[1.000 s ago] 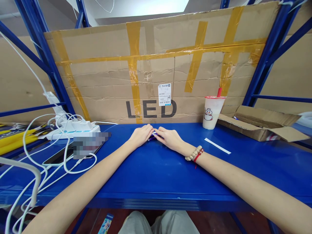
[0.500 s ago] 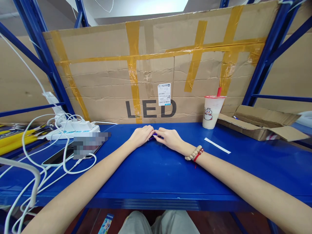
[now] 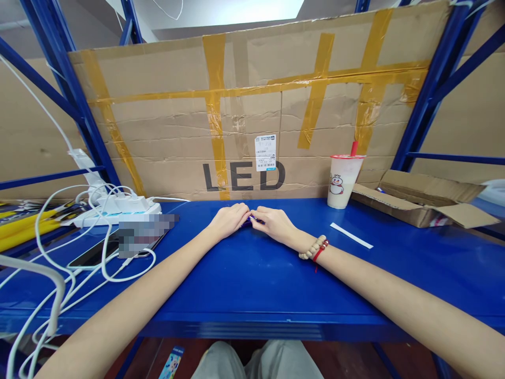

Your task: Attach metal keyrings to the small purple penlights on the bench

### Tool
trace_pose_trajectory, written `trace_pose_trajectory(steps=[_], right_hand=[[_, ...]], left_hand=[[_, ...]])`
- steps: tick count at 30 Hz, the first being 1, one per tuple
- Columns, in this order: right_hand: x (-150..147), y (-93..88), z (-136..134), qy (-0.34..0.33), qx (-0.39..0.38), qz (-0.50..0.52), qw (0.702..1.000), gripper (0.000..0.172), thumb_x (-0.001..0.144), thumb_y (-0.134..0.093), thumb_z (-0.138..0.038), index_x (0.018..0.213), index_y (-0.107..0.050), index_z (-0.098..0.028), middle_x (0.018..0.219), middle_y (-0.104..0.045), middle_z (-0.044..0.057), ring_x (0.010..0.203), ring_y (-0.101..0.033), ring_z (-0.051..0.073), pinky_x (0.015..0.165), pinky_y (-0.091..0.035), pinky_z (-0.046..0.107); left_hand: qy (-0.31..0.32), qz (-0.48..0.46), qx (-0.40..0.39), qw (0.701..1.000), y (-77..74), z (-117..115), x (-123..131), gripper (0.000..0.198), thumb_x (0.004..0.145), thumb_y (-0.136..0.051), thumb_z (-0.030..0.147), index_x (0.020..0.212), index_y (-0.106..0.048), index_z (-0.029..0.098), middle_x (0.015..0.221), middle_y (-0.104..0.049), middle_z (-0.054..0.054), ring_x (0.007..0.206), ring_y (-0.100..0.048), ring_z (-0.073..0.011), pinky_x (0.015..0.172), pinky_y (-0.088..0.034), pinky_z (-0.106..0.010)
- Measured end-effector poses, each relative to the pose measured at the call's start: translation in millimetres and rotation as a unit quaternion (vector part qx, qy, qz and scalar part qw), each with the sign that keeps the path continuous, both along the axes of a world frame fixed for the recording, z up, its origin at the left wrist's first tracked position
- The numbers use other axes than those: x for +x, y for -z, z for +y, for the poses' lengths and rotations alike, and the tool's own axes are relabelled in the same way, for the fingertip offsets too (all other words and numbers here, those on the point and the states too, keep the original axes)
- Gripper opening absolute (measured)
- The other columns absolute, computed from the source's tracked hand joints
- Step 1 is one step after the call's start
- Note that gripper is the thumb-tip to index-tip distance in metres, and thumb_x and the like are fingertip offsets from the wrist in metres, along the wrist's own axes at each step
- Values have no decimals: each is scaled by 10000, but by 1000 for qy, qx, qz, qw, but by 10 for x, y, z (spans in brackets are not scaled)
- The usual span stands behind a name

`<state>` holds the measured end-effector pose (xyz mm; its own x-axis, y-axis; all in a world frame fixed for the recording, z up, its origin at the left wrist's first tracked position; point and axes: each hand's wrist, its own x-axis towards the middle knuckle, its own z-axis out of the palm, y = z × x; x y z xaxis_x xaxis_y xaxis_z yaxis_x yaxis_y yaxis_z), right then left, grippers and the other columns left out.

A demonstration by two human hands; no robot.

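Note:
Near the back of the blue shelf top, my two hands meet around a small, shiny dark purple object. Its kind cannot be made out, since fingers cover most of it. My left hand is closed on its left side, knuckles up. From the right, my right hand pinches at it with thumb and forefinger, its fingertips close against those of the left. A beaded bracelet and a red cord circle my right wrist. To the right of that wrist lies a narrow white strip.
A drink cup with a red straw stands at the back right beside an open cardboard box. On the left are a power strip, tangled white cables and phones. A large cardboard sheet closes off the back.
Both hands keep nearly the same place and hold. The fingertips around the purple object have shifted only very slightly.

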<state>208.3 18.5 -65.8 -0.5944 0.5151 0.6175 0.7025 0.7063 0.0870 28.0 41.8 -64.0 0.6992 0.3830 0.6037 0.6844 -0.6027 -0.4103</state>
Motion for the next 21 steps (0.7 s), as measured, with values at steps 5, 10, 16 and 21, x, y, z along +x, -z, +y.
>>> trace_pose_trajectory(steps=[5,10,16,21], right_hand=[[-6,-16,-20,0,-21,17,1000,233,867,-412,-228,753,-603,-157,708,-546,13,609,-448,96,537,-259,211],[-9,-6,2,1,-30,41,999,233,858,-416,-218,702,-579,-163,672,-509,3,584,-419,94,544,-264,210],[8,-9,37,0,-52,103,993,199,866,-413,-232,752,-563,-171,686,-508,-5,604,-443,94,552,-276,202],[16,-24,42,1,-63,137,989,229,887,-378,-252,758,-549,-173,696,-515,-2,629,-466,98,568,-296,199]], left_hand=[[-4,5,-19,1000,3,1,1,385,938,-151,323,815,-481,167,776,-590,-31,718,-553,-128,570,-390,-227],[-11,2,-48,999,0,-7,0,351,937,-167,321,855,-475,173,827,-603,-32,770,-565,-131,610,-404,-226],[-89,-3,-80,993,-10,-34,20,322,933,-202,359,961,-462,171,846,-618,-46,746,-589,-145,598,-405,-226],[-107,3,-91,990,-11,-39,33,338,930,-207,384,1000,-457,167,838,-624,-55,749,-605,-157,583,-402,-224]])
